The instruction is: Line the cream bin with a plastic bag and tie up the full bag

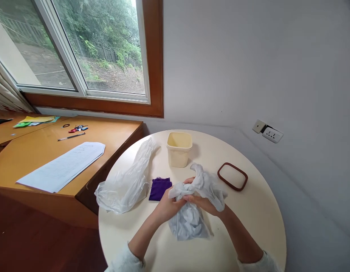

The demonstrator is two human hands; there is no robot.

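Wooden desk [36, 158]: far left, beside the round bench; it carries a white sheet of paper [63, 166], a pen [71, 136], small red and blue bits near the window side and coloured papers [36, 121] at its far edge.
Window [78, 49]: on the far wall above the desk, brown frame, green trees outside.
Round bench [248, 211]: cream top, carrying all the things named below.
Loose plastic bag [126, 181]: clear and crumpled, lying on the left part of the bench, stretched from near left toward the tub.
Purple cloth [160, 188]: folded flat, just right of the loose bag and just left of the left hand.
Left hand [167, 206]: clenched on the neck of the gripped bag from the left side.
Gripped bag [189, 223]: clear plastic with whitish contents inside, its body resting on the bench near the middle; the gathered top rises between both hands.
Cream tub [179, 149]: open, upright, far of the hands.
Right hand [205, 204]: closed on the same bag's gathered top from the right, fingers touching the left hand's.
Lid [232, 176]: white with a dark red rim, lying flat right of the tub and far right of the hands.
Wall socket [268, 131]: on the right wall, above the bench.
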